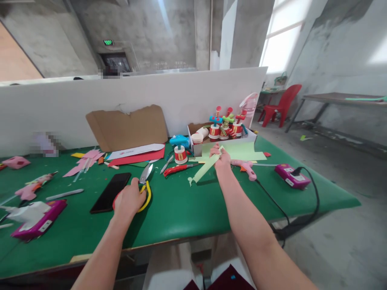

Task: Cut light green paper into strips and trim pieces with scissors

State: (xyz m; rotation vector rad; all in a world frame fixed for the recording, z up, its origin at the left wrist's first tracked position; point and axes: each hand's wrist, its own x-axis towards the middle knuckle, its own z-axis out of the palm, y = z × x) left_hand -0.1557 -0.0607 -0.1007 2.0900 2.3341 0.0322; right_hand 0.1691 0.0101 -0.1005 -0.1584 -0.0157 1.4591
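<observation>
My left hand (130,197) is closed round a pair of scissors (147,173) with red and yellow handles, just above the green table; the blades point away from me. My right hand (223,156) pinches a pale green paper strip (204,171), which slants down to the left. Behind that hand lies a larger pale green paper sheet (244,151), in front of a box (198,150). Between my hands are a red utility knife (178,170) and a paper-cup figure (180,154) with a blue top.
Several cup figures (223,129) stand in the box. A black phone (111,192) lies left of the scissors. Right of my right hand is a pink glue gun (248,169), its cord running toward a purple power strip (292,176). Cardboard (130,127) leans on the white partition (60,104).
</observation>
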